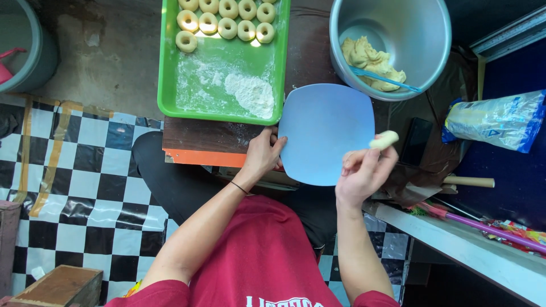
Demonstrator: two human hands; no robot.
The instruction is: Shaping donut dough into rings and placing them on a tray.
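right hand (359, 173): grip pinching dough piece (384, 139) | left hand (261, 156): steadying blue plate (325, 133) | green tray (187, 99), pot (424, 51) beyond

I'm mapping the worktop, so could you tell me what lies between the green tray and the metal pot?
In the head view, only a bare strip of dark brown tabletop separates the green tray from the metal pot.

Dark wooden table (199, 136), green tray (170, 85), blue plate (324, 131), metal pot (421, 34)
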